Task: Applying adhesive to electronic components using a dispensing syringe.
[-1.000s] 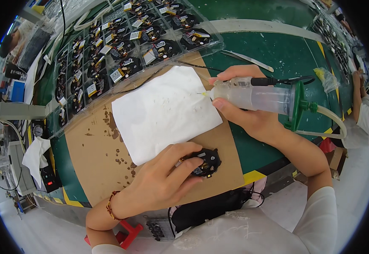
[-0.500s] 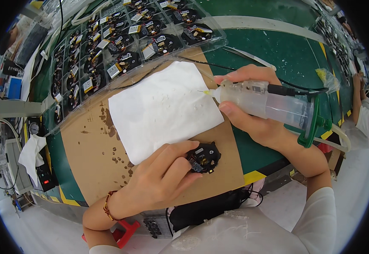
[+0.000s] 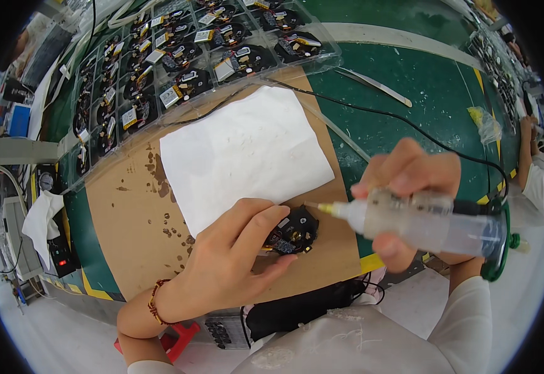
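My left hand (image 3: 231,249) grips a round black electronic module (image 3: 297,232) by its left edge, over the brown cardboard (image 3: 328,262). Small circuit parts show on the module's upper face. In my right hand (image 3: 409,193) is a large clear dispensing syringe (image 3: 428,222) with a green end cap, held nearly level. Its yellow-based needle tip (image 3: 322,206) points left and lies at the upper right edge of the module; whether it touches cannot be made out. Beyond my left hand lies a white cloth or tissue (image 3: 240,156) on the cardboard.
At the far left stands a clear compartment tray (image 3: 265,73) with several black modules and silver batteries. Metal tweezers (image 3: 375,86) rest on the green mat (image 3: 421,68). A black cable (image 3: 403,118) crosses the mat. A small clear bag (image 3: 485,124) lies at right; a crumpled tissue (image 3: 42,221) at left.
My right hand has brought the syringe down and nearer, from over the white cloth to the module's edge. My left hand and the module have shifted slightly left.
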`<act>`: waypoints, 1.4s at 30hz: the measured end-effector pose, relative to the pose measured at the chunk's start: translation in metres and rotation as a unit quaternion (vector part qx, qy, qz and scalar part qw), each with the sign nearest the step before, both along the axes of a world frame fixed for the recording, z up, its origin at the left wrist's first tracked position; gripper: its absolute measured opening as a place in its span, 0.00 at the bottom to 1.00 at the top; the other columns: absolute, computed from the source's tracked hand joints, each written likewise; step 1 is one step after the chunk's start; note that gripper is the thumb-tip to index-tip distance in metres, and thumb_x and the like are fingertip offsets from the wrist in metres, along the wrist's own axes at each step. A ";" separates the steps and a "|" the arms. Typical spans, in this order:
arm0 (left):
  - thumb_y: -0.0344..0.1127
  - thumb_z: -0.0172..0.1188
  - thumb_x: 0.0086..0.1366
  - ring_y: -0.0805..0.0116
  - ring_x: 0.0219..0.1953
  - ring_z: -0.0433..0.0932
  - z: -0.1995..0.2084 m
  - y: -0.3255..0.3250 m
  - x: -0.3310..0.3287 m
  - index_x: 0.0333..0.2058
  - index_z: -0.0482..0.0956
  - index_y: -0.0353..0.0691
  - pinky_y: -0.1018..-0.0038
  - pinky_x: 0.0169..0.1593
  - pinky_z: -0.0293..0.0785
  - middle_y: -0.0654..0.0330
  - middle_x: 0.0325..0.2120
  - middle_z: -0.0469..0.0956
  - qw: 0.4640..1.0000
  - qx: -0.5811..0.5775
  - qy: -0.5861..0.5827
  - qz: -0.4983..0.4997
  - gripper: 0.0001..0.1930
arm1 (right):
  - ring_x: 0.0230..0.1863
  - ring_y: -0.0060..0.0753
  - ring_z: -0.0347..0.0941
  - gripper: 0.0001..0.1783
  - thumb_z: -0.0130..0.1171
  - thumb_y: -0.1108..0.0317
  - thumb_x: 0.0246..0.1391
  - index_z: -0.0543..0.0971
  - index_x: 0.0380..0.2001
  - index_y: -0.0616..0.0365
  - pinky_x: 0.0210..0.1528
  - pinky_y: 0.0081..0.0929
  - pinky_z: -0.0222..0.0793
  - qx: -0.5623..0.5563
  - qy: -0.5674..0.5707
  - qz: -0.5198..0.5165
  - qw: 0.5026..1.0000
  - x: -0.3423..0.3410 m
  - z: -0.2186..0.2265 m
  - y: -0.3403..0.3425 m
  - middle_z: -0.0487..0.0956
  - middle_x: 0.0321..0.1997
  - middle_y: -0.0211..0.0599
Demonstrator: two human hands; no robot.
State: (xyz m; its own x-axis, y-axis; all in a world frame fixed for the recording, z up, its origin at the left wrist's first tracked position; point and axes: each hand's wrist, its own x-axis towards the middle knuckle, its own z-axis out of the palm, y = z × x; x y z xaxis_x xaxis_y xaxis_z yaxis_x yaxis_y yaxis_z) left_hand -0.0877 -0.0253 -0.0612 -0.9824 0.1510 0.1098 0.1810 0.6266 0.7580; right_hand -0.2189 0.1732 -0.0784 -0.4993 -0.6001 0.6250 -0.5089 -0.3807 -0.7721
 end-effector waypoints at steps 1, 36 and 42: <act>0.27 0.71 0.42 0.58 0.31 0.77 -0.001 0.000 0.000 0.44 0.72 0.33 0.70 0.31 0.75 0.53 0.38 0.73 1.000 -0.001 0.011 0.002 0.27 | 0.23 0.27 0.66 0.32 0.72 0.60 0.38 0.62 0.39 0.56 0.25 0.22 0.69 -0.003 0.019 -0.009 1.000 0.006 0.000 -0.003 0.67 0.28 0.39; 0.29 0.70 0.42 0.61 0.30 0.76 -0.002 0.000 0.000 0.43 0.71 0.33 0.71 0.31 0.75 0.55 0.37 0.71 0.999 -0.019 0.028 -0.002 0.27 | 0.17 0.33 0.73 0.28 0.74 0.61 0.35 0.69 0.35 0.61 0.17 0.22 0.72 0.007 0.141 0.048 0.989 0.026 -0.016 -0.022 0.75 0.31 0.45; 0.29 0.70 0.42 0.61 0.30 0.76 -0.002 0.000 -0.001 0.43 0.71 0.33 0.72 0.32 0.75 0.55 0.37 0.72 0.999 -0.027 0.035 -0.001 0.27 | 0.17 0.33 0.73 0.26 0.73 0.62 0.36 0.69 0.34 0.61 0.17 0.21 0.72 0.015 0.146 0.051 0.988 0.025 -0.016 -0.022 0.75 0.31 0.43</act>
State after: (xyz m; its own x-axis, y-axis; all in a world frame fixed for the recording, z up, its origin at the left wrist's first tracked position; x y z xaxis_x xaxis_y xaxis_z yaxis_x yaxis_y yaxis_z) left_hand -0.0882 -0.0254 -0.0635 -0.9721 0.1613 0.1703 0.2346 0.6657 0.7084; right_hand -0.1942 0.1507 -0.0942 -0.2365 -0.6588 0.7142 -0.6725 -0.4196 -0.6097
